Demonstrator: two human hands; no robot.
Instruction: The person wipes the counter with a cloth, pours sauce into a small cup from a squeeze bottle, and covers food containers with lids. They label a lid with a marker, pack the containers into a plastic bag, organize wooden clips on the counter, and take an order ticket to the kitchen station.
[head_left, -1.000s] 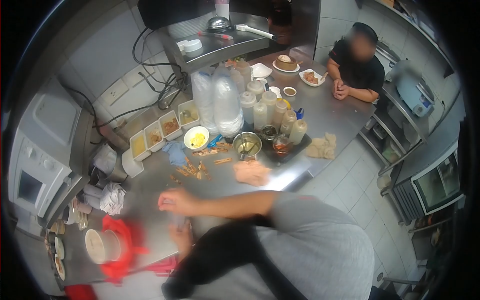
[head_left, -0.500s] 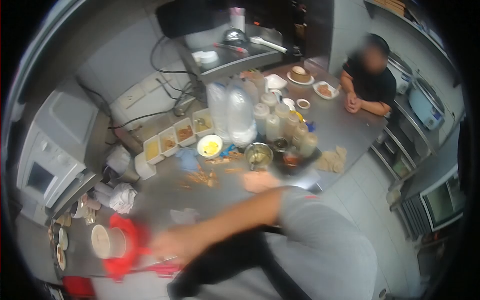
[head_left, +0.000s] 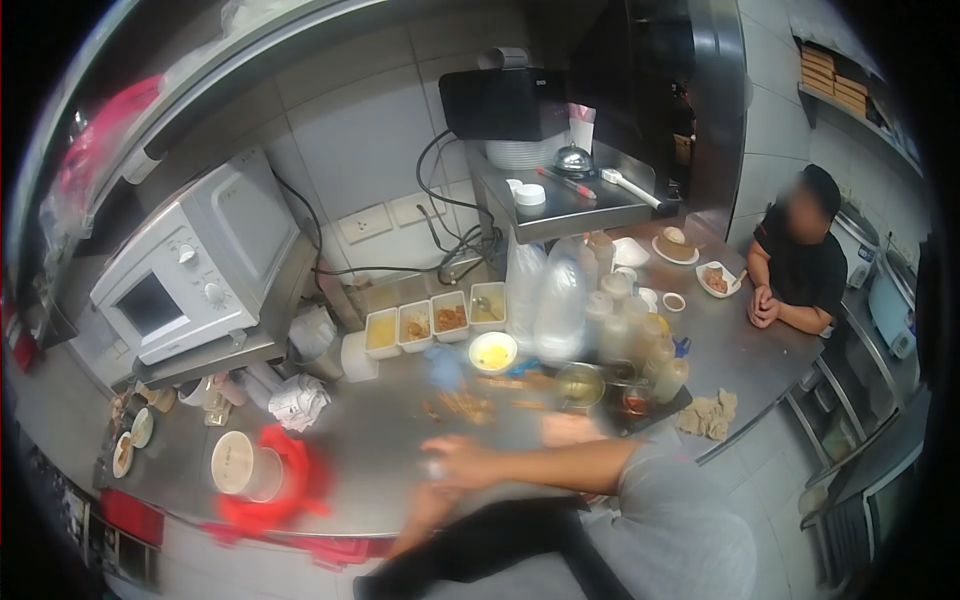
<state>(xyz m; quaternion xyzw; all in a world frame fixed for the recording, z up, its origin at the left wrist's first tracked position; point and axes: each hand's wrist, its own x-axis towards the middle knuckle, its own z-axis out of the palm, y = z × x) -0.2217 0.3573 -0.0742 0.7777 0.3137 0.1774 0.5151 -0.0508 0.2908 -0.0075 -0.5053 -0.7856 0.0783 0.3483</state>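
Observation:
My right hand point(head_left: 466, 464) is over the front middle of the steel counter point(head_left: 370, 440), blurred by motion. Its fingers are closed around a small whitish thing point(head_left: 432, 468) that I cannot make out. My left hand point(head_left: 428, 500) is just below, close against the right one, with its fingers smeared and partly hidden. Left of both hands, a round pale tub point(head_left: 233, 464) with a clear-walled part stands on a red plastic bag point(head_left: 300, 478). Beyond the hands lie scattered brown strips point(head_left: 462, 405) and a blue crumpled cloth or glove point(head_left: 444, 368).
Food tubs point(head_left: 416, 326), a bowl with yellow food point(head_left: 493, 352), a metal pot point(head_left: 580, 386) and squeeze bottles point(head_left: 672, 380) line the back. A microwave point(head_left: 190, 270) stands left. Another person point(head_left: 800, 255) leans at the right with hands together. A cloth point(head_left: 708, 414) lies right.
My view has swung left and up. My right hand has moved away from the red bag to meet my left hand. A clear plastic piece no longer shows on the counter.

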